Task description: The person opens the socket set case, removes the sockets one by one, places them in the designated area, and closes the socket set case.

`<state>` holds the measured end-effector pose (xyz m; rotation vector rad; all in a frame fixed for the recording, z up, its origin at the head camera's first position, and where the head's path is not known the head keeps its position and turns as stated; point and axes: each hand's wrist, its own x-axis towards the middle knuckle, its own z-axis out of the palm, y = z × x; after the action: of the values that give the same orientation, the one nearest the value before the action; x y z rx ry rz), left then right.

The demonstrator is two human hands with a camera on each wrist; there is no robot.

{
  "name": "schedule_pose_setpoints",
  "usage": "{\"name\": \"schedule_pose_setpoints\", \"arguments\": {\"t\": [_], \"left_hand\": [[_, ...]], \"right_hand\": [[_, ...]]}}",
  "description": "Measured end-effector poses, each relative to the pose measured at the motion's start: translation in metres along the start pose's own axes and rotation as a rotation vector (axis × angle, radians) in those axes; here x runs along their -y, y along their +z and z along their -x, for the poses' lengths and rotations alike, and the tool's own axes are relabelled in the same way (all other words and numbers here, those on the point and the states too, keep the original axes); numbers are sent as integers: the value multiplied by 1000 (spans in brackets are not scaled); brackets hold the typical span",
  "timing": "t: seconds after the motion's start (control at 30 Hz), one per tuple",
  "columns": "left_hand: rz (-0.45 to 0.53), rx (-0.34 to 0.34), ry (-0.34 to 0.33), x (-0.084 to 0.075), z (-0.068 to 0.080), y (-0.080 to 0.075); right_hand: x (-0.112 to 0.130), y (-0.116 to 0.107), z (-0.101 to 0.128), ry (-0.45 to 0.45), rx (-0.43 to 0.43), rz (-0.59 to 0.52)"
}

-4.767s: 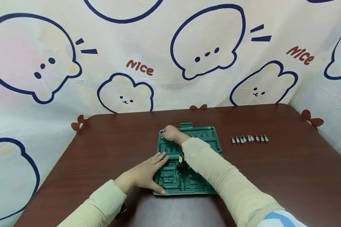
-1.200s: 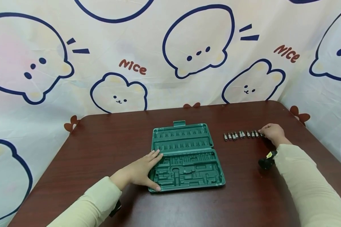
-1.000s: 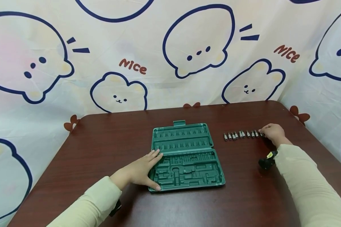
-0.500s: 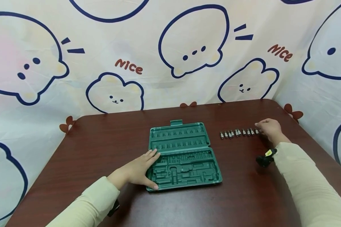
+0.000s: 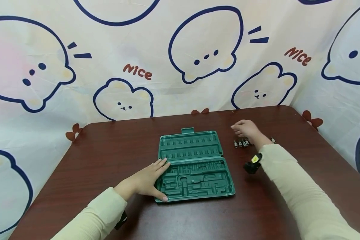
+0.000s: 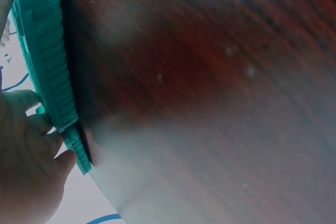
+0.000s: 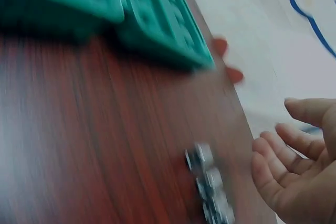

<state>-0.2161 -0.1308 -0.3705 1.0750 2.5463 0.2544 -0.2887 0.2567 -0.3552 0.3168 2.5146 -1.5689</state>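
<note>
- My work surface: dark red-brown wood table (image 5: 108, 160), rounded corners, cartoon-print cloth behind it.
- Green tool case (image 5: 195, 166) lies open & flat approx. mid-table, latch tab at far edge; molded slots look unfilled.
- Row of small metal bits (image 5: 241, 143) sits on the wood just right of the case, not touching it; part of the row is hidden by my arm.
- Right wrist view: bits blurred, same row on wood.

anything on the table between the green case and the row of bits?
Nothing: in the head view only bare brown table separates the green case from the row of bits. The right hand hovers above the bits.
</note>
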Motion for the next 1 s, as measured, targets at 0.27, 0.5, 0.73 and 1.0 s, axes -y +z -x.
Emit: {"name": "schedule_pose_setpoints", "arguments": {"t": [0.27,0.5,0.73,1.0], "left_hand": [[27,-4,16,-1,1,1],[64,0,11,-1,1,5],[58,-13,0,0,1,7],[21,-43,-4,0,4,8]], "right_hand": [[19,47,-10,10,145,92],[15,60,-12,59,156,47],[17,60,-12,16,151,60],[29,59,-5,-202,70,115]]}}
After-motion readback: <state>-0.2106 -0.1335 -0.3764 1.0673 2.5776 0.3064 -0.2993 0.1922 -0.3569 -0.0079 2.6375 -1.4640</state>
